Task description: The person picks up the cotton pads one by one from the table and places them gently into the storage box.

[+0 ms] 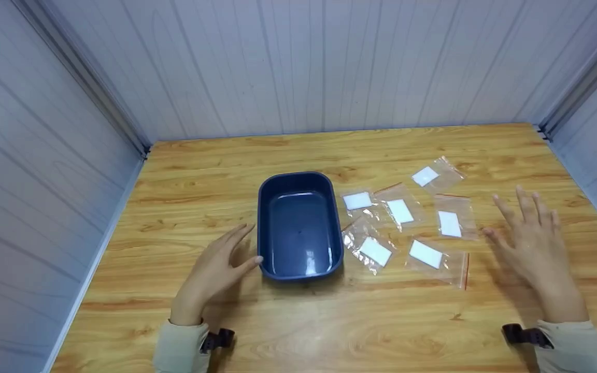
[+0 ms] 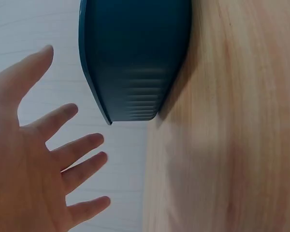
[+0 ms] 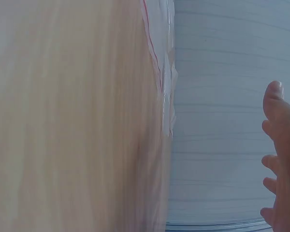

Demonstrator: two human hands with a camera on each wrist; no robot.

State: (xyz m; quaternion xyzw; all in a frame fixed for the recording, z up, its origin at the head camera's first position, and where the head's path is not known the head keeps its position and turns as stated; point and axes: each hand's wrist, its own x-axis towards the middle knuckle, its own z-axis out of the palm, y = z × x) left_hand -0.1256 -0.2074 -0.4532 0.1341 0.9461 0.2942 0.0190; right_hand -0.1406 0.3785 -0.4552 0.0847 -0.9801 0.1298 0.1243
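Observation:
A dark blue plastic bin (image 1: 301,235) with rounded corners stands upright on the wooden table, its inside bare. At its left side is my left hand (image 1: 215,269), fingers spread and holding nothing; in the left wrist view the bin's ribbed outer wall (image 2: 135,82) shows beyond the thumb. Several small clear zip bags (image 1: 454,220), each with a white rectangular piece (image 1: 426,254) in it, lie spread to the right of the bin. My right hand (image 1: 534,248) hovers over the table right of these bags, fingers spread and nothing in its grasp.
Pale panelled walls (image 1: 303,67) enclose the wooden table (image 1: 298,331) at the back and both sides. The nearest bags lie close against the bin's right side. A dark wrist camera mount (image 1: 218,339) sits at each sleeve.

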